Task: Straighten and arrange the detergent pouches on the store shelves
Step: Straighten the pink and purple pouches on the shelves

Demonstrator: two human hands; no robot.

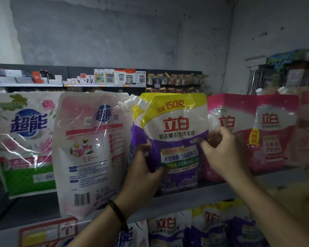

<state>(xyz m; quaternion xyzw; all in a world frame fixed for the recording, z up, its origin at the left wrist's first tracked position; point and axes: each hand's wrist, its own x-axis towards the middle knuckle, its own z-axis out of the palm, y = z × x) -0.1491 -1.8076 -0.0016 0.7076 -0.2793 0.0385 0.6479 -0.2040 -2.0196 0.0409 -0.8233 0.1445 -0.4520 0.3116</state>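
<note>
While both hands are on it, the purple-and-yellow plastic detergent pouch point(175, 139) stands near the middle of the grey metal shelf point(185, 198), upright and front outward, with its white spout at the top left corner. Seen from the head camera, the left hand point(143, 173) grips the pouch's lower left edge, with the thumb curled over the front and the other fingers wrapped round the edge. The right hand point(221, 150) has its fingers curled at the right edge and seems to pinch it, though blur softens that side.

The likeliest trouble is the white-and-pink back-facing pouch point(91, 152) just to the left. It leans forward with its base at the shelf's front lip, so a sideways nudge from the left wrist or from the purple pouch could tip it off. To the right, the magenta pouches point(271, 136) stand just beside the right hand. Pushing the held pouch that way could knock them askew or make them slump backward. The film looks glossy and the filling soft, so a grip on the edges alone may slip, or fold the pouch rather than square it. Set down off its base, it would probably sag forward.
</note>
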